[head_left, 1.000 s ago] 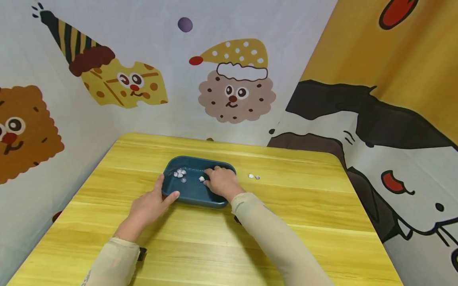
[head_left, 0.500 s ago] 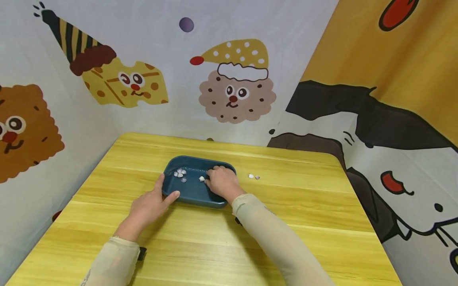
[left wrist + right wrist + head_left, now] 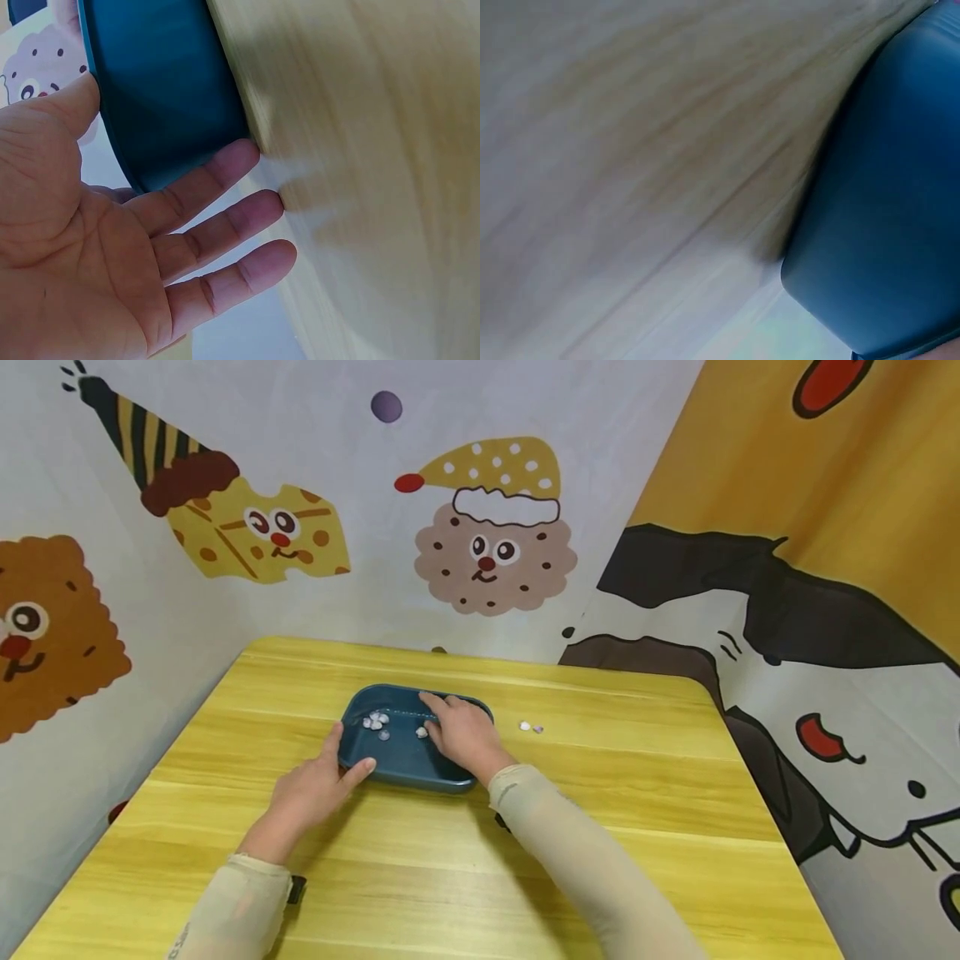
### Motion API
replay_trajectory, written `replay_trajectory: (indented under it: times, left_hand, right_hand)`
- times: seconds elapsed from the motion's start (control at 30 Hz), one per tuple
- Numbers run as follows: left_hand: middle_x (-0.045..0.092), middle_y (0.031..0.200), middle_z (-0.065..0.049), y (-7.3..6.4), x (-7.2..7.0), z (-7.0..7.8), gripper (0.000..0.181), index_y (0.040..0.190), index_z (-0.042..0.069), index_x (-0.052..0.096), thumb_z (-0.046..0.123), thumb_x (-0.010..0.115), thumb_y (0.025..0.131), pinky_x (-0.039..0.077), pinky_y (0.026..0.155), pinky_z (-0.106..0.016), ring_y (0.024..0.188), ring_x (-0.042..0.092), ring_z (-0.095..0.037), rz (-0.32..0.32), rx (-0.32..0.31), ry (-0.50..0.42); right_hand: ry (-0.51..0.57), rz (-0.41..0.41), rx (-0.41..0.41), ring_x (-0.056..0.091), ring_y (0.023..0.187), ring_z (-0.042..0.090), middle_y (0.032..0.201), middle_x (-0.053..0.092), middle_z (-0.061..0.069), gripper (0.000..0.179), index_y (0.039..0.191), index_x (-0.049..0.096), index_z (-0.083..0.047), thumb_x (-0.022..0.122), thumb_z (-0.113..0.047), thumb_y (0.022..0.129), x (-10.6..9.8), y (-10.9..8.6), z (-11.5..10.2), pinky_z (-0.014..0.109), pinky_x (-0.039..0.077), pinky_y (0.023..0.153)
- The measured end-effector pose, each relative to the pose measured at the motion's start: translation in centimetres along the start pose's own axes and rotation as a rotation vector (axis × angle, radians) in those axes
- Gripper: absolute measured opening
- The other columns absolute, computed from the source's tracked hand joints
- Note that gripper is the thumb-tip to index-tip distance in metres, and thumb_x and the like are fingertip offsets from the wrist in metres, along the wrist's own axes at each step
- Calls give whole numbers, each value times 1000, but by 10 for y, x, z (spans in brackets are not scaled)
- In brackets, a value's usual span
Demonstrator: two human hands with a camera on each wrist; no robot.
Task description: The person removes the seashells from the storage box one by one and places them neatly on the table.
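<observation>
A dark blue rectangular tray [image 3: 408, 772] lies on the table with several small whitish-purple seashells [image 3: 376, 721] clustered at its left end. One more shell [image 3: 422, 732] sits near the middle of the tray floor. My right hand [image 3: 467, 737] reaches over the right end into the tray, fingers spread, thumb close beside that single shell. With its thumb at the near rim and fingers against the left end, my left hand [image 3: 311, 789] braces the tray's corner. In the left wrist view its fingers [image 3: 217, 225] stretch out straight along the tray's outside.
Two small shells, one white [image 3: 524, 725] and one purplish [image 3: 537, 729], lie on the table just right of the tray. The yellow wood-grain table [image 3: 420, 877] meets a cartoon-printed cloth [image 3: 315, 618] behind it.
My right hand's fingers have uncurled and spread toward the tray's far wall, while its thumb stays near the single shell. The left hand and tray hold their place.
</observation>
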State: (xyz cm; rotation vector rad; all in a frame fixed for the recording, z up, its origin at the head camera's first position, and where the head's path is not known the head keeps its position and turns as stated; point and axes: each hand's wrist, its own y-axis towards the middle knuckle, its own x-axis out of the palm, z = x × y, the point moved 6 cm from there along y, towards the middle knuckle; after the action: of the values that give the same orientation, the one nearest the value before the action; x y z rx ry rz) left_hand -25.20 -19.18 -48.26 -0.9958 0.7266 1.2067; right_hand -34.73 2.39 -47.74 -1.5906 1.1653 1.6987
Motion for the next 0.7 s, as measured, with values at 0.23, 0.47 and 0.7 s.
replay_trajectory:
  times: [0.23,0.47,0.7]
  left_hand:
    - [68,127,-40,1,-2,1,107,171,-1,2,73,44,105,50,60,-44,89,73,-40,-9,-3,-2]
    - [65,134,-40,1,-1,-1,108,171,-1,3,75,43,105,52,64,-46,99,73,-46,-8,3,-5]
    - [61,140,-40,1,-2,-1,108,171,0,2,74,43,105,54,66,-49,104,72,-49,-9,5,-3]
  right_hand:
    - [-54,252,26,58,128,29,139,62,8,45,146,62,-16,69,-31,105,-18,-3,3,46,47,112]
    - [-50,-26,156,51,144,31,157,55,8,64,158,49,-14,63,-50,107,-6,8,10,49,40,120]
    - [105,-179,186,48,151,35,163,51,14,69,161,48,-10,56,-55,109,-1,18,19,51,39,125]
